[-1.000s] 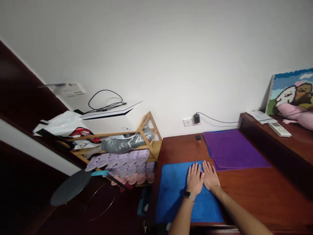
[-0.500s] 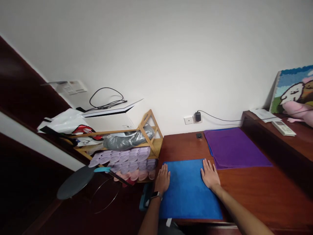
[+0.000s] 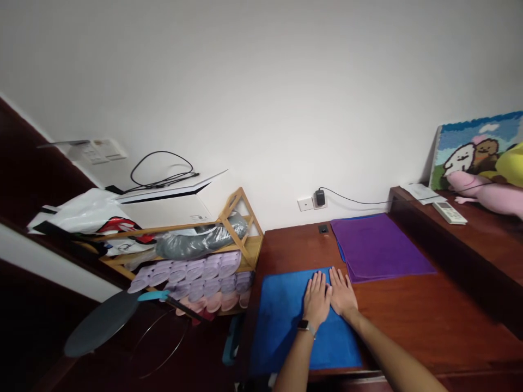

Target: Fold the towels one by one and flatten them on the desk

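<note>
A blue cloth (image 3: 281, 310) lies spread flat on the brown wooden table (image 3: 408, 310), near its left end. My left hand (image 3: 317, 298), with a watch (image 3: 303, 325) on the wrist, rests palm down on the cloth right of its middle, fingers stretched out. Close beside it, my right hand (image 3: 342, 294) lies flat at the cloth's right edge, its fingers slightly apart. Neither hand grips anything. Beyond the right hand, a purple cloth (image 3: 379, 247) lies flat, with a blue edge showing from under it.
Left of the table stands a wooden rack (image 3: 253, 245) with lilac and pink slippers (image 3: 196, 272) and a white box (image 3: 175, 207). A black plug (image 3: 320, 196) sits in the wall. On the raised ledge at right are a remote (image 3: 449, 212) and a pink plush toy (image 3: 490, 193).
My left hand has moved right across the blue cloth, from its left edge to beside my right hand. My right hand stays flat at the right edge. The view has turned slightly right.
</note>
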The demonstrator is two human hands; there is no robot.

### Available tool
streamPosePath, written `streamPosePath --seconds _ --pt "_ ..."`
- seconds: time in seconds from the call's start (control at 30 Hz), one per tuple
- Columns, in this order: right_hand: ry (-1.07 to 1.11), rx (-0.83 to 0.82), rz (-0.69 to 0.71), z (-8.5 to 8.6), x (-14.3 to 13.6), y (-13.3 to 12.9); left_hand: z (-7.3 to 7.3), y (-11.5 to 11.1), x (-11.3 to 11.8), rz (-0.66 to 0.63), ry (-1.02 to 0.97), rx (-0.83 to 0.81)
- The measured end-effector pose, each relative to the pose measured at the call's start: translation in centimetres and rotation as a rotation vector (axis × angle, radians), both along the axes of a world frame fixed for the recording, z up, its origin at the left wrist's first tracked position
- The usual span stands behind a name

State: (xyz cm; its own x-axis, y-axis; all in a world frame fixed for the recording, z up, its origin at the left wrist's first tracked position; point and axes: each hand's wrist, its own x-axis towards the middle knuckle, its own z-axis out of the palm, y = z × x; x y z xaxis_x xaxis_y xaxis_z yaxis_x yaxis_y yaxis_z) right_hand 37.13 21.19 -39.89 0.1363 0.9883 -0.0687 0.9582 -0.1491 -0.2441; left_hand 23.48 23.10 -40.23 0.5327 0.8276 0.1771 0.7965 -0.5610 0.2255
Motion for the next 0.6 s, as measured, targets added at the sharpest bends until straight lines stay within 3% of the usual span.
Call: streamPosePath --seconds 0.07,0.13,0.43,0.5,0.6 --pt "0.000 0.002 0.012 0.0 0.0 0.1 -0.4 -0.1 1.2 -0.003 0.020 -0.048" --pt "0.019 0.002 -0.001 0.1 0.1 0.1 -0.8 0.4 0.0 0.003 0.043 -0.036" --pt "0.055 0.013 -0.039 -0.1 0.0 0.1 -2.1 4.0 -17.0 0.323 0.139 0.133" --pt "0.054 0.021 -0.040 -0.2 0.1 0.0 -2.2 4.2 -18.7 0.345 0.156 0.134" --pt "0.048 0.022 -0.040 -0.1 0.1 0.0 -2.0 4.3 -19.2 0.360 0.156 0.136"
